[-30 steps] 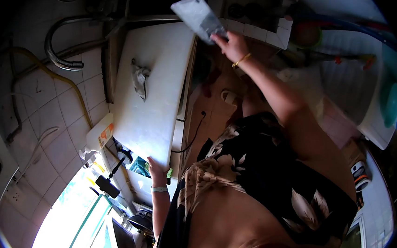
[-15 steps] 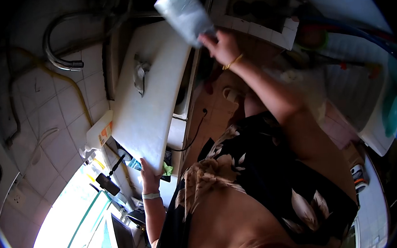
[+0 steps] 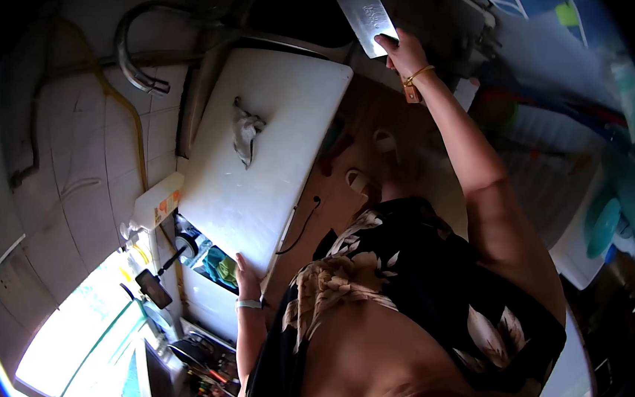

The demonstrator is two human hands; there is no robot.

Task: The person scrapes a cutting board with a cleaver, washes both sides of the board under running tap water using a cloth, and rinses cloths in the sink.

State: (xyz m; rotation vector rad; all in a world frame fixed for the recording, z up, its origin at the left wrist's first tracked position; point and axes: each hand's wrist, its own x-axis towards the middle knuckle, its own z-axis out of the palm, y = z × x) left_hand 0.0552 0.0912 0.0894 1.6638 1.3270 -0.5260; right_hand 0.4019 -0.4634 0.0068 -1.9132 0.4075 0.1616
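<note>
At the top, my right hand [image 3: 404, 51] is closed round the wooden handle of a cleaver [image 3: 364, 10], its broad metal blade pointing up and to the left, away from the board. My left hand [image 3: 248, 280] holds the near corner of a large white cutting board [image 3: 281, 119], thumb against the edge; its other fingers are hidden. A crumpled grey cloth [image 3: 245, 133] lies on the board's upper half, apart from both hands.
A curved metal faucet [image 3: 127, 53] stands left of the board. Beside it are a white jug-like container [image 3: 160, 202] and a phone on a holder [image 3: 153, 287]. Dark green cloth [image 3: 225, 269] shows below the board. Slippers [image 3: 359, 182] are on the brown floor.
My right hand has carried the cleaver right, clear of the board's far end; the blade is now sharp rather than blurred. My left hand stays at the board's corner. The view has shifted.
</note>
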